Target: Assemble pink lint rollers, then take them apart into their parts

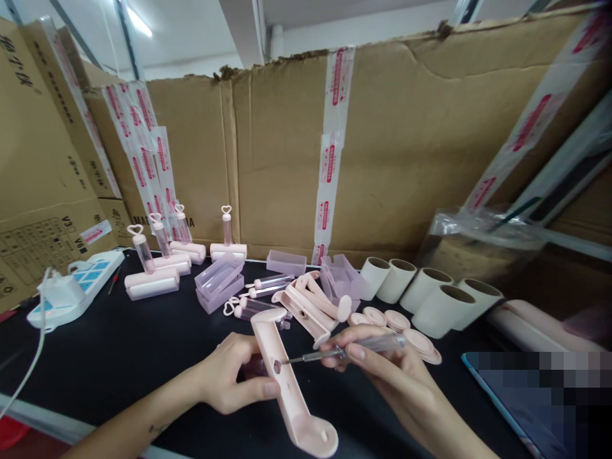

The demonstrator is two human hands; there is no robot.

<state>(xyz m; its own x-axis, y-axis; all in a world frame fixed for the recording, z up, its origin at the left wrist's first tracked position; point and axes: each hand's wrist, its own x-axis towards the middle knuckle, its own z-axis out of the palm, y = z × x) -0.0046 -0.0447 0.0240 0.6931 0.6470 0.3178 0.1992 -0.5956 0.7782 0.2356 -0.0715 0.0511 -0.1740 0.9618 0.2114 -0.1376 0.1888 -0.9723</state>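
Note:
My left hand (234, 376) is closed around a pale pink plastic roller frame (292, 401), which tilts with its open side toward me. Part of a clear handle behind the frame is hidden by the fingers. In my right hand (382, 357) is a screwdriver (377, 343) with a clear handle. Its thin tip meets the frame at, or right beside, a round hole in the middle; I cannot tell whether a screw is there. Just beyond lie more pink frames (301, 312) and several clear handles with heart-shaped loops (261, 307).
Assembled pink rollers (152, 284) stand at the back left, near a white power strip (79, 287). Purple translucent covers (220, 284) lie mid-table. White tubes (442, 312) and pink discs (418, 342) sit at the right, by a tablet-like device (497, 389). Cardboard (277, 159) walls the back.

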